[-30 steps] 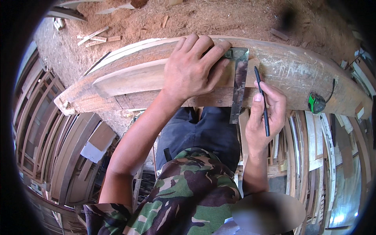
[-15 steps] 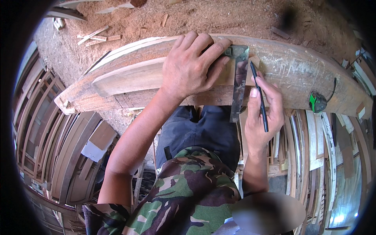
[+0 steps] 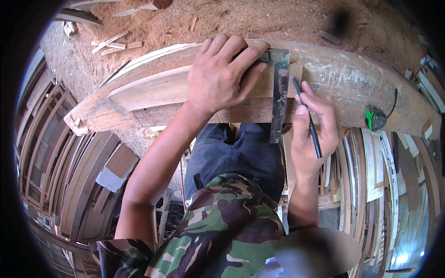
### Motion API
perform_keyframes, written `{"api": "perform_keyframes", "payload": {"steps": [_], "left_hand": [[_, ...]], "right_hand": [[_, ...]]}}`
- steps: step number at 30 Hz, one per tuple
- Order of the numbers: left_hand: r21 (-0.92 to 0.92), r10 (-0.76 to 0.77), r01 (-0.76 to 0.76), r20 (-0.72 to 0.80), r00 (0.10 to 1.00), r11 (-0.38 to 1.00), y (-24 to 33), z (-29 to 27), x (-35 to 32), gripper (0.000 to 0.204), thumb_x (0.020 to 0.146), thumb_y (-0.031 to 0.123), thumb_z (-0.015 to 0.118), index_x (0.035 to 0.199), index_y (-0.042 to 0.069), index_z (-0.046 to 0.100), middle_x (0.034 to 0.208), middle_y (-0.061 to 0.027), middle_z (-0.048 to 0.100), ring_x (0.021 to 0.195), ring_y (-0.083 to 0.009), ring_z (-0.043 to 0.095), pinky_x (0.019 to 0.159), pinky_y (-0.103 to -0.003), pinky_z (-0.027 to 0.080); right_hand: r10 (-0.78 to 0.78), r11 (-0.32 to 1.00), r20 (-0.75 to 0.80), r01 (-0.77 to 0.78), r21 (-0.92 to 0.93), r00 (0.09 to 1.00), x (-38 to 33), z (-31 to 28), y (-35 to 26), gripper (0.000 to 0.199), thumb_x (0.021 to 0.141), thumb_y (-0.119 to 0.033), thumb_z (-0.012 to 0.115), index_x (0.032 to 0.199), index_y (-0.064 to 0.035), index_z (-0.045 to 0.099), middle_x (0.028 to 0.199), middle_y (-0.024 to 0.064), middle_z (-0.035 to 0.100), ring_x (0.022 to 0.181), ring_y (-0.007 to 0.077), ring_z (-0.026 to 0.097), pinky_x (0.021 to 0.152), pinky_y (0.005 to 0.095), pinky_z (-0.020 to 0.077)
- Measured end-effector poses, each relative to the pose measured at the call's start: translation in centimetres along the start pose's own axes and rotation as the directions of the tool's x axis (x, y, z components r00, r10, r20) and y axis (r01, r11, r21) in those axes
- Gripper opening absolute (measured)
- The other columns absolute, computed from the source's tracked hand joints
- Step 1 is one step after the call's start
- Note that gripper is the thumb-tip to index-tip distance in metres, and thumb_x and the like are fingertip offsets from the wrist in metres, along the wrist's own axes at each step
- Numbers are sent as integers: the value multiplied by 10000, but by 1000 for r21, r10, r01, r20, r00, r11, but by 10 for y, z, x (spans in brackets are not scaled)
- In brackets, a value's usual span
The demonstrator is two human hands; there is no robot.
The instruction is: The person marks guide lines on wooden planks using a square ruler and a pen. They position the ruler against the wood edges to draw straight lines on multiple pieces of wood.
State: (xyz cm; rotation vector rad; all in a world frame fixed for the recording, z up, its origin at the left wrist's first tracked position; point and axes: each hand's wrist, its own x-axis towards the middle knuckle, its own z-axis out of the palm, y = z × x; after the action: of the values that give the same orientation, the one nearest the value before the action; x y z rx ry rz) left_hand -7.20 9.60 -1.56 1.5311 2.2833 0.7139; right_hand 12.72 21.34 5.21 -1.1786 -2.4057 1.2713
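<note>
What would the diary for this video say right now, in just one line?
left hand: flat on metal square | right hand: holds pencil, tip beside the square's blade | square lies across wooden plank | tape measure on the plank, untouched

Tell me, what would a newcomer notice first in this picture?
First, the left hand pressing flat on a metal square laid across a long wooden beam in the middle. Beside it, the right hand holds a dark pencil along the square's edge. A green tape measure lies on the beam further right.
</note>
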Motion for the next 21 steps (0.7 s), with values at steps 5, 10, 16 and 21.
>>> {"api": "perform_keyframes", "payload": {"steps": [5,10,16,21], "left_hand": [[16,9,-9,-23,1000,1000,7,5,6,356,931,226,790,1278,160,747,940,-48,615,855,-270,591,761,-404,498],[3,0,0,-11,1000,1000,8,6,6,359,925,216,792,1276,158,751,940,-50,615,856,-270,591,765,-401,502],[4,12,-12,-15,1000,1000,7,6,6,356,931,225,792,1280,163,752,934,-51,611,863,-266,595,765,-398,504],[11,9,-9,-10,1000,1000,9,6,5,350,941,234,788,1282,165,752,933,-50,611,868,-263,598,771,-397,505]], "right_hand": [[252,886,-70,-201,418,965,-7,10,2,173,1022,-70,704,1179,4,703,1152,131,764,1085,217,738,991,375,548],[177,936,-58,-150,320,982,-8,7,11,203,1033,-72,707,1218,11,708,1160,128,748,1023,185,708,880,311,550],[155,950,-65,-131,284,986,-6,9,12,227,1018,-65,725,1234,6,719,1171,142,759,1023,207,722,882,334,564],[160,952,-66,-136,275,985,-7,9,10,230,1013,-61,730,1232,9,723,1170,147,762,1027,217,732,891,339,571]]}}
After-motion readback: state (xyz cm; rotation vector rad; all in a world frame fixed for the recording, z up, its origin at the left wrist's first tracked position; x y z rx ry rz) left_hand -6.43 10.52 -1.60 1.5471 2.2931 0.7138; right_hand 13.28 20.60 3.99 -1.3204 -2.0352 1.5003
